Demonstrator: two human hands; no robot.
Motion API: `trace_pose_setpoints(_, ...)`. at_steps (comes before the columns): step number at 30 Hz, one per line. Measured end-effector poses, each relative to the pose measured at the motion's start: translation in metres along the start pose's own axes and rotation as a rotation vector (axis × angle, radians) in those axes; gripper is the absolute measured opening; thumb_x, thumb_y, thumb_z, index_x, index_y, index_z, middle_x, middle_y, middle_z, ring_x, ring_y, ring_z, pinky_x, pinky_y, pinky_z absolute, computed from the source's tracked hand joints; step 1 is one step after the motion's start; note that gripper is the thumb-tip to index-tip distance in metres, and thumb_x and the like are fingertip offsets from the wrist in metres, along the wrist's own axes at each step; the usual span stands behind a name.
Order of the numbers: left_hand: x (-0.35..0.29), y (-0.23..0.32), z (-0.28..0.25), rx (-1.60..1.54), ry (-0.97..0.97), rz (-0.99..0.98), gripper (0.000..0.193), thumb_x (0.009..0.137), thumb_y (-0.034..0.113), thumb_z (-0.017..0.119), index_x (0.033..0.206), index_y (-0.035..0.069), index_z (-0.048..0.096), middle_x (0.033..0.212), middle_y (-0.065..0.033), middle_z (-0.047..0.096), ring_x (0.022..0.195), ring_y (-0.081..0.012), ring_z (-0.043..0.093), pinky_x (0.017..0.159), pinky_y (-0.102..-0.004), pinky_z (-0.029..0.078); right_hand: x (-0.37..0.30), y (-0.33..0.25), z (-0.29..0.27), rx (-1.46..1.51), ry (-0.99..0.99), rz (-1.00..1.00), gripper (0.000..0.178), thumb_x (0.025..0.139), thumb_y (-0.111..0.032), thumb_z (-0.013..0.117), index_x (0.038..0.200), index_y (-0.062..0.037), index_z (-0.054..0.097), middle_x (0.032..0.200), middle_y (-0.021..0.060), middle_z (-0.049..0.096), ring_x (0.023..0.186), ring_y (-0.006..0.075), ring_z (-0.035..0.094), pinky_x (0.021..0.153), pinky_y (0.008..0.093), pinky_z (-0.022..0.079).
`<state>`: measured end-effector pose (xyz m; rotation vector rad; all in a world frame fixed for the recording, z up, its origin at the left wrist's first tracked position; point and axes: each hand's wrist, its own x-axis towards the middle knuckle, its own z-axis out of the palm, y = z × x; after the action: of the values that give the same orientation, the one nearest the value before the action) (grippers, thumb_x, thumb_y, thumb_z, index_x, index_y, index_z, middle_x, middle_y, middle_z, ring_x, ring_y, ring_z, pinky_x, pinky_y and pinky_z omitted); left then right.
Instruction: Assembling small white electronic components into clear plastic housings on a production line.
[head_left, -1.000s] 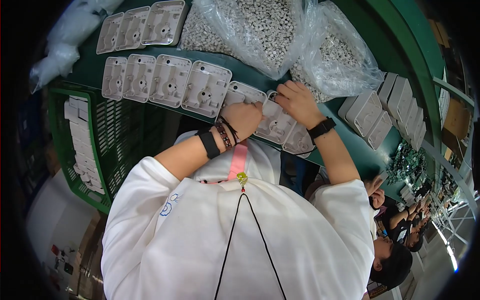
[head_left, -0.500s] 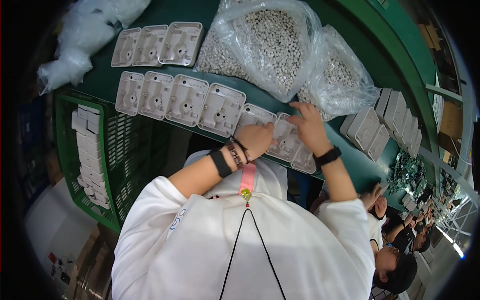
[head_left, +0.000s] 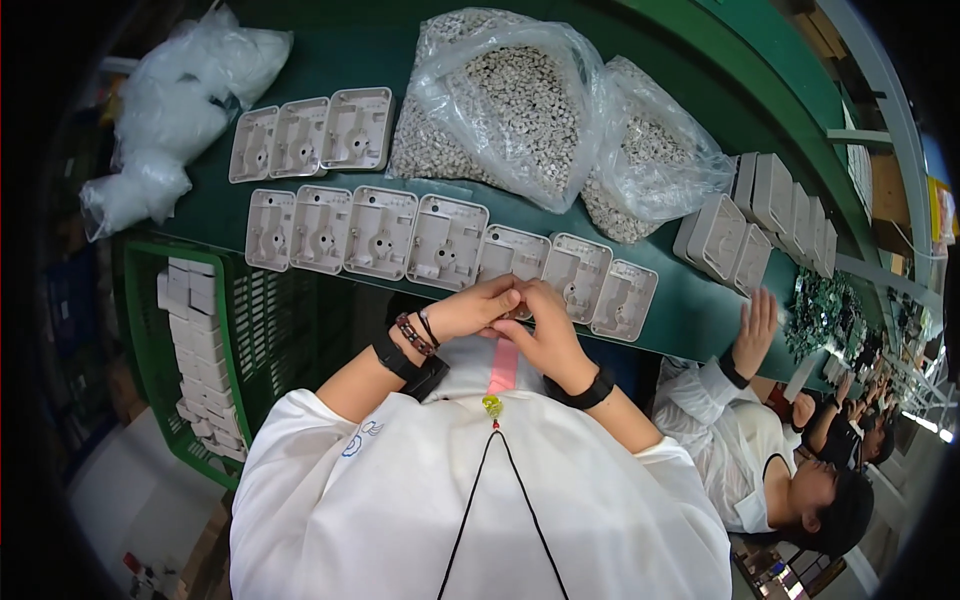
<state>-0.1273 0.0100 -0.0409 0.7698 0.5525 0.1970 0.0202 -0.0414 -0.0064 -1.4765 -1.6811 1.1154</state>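
Note:
My left hand (head_left: 478, 306) and my right hand (head_left: 546, 338) meet at the near edge of the table, their fingers closed together. Whatever is between them, if anything, is hidden or too small to make out. Right behind the hands stands a grey plastic housing (head_left: 512, 250), its lower part covered by my fingers. It belongs to a row of open, shallow housings, with a larger one (head_left: 447, 240) to its left and others (head_left: 577, 280) to its right. Beyond the row lies an open clear bag of small off-white plastic parts (head_left: 525, 105).
A second bag of small parts (head_left: 655, 150) lies to the right, near stacked housings (head_left: 715, 240). Three housings (head_left: 357, 130) stand at the back left beside clear plastic bags (head_left: 170, 120). A green crate (head_left: 232, 350) holds white boxes. A co-worker's raised hand (head_left: 755, 335) is at the right.
My right hand has left the bag's edge and come down to my left hand. Both are now together nearer my body. The view has shifted, and the co-worker's hand has risen.

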Motion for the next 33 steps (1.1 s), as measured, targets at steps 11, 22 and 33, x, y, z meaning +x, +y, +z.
trace_pose_setpoints(11,-0.012,0.010,-0.010,-0.054,0.216,-0.036,0.026,0.091,0.030,0.044,0.087,0.005,0.048,0.062,0.0034,0.039,0.053,-0.0043,0.032,0.045,-0.0185,0.027,0.012,0.002,-0.002,0.064,0.123,0.103,0.015,0.080,-0.004,0.054,0.094,-0.0003,0.049,0.087,0.0085,0.056,0.071,0.0160,0.055,0.060,0.0247,0.044)
trace_pose_setpoints(22,-0.028,-0.006,-0.019,-0.058,0.274,-0.019,0.018,0.091,0.022,0.042,0.085,0.007,0.048,0.060,0.0039,0.037,0.051,-0.0044,0.030,0.045,-0.0185,0.025,0.024,0.014,0.009,0.504,-0.205,0.383,0.012,0.079,-0.005,0.055,0.090,-0.0021,0.051,0.084,0.0063,0.057,0.070,0.0135,0.055,0.063,0.0253,0.045)
trace_pose_setpoints(33,-0.006,-0.029,-0.034,1.028,0.834,0.066,0.021,0.083,0.024,0.052,0.088,0.004,0.048,0.064,-0.0125,0.058,0.059,-0.0263,0.059,0.051,-0.0360,0.045,0.089,0.051,-0.010,-0.624,-0.321,-0.473,0.010,0.067,-0.011,0.060,0.077,-0.0087,0.057,0.075,0.0085,0.057,0.069,0.0236,0.056,0.056,0.0322,0.042)
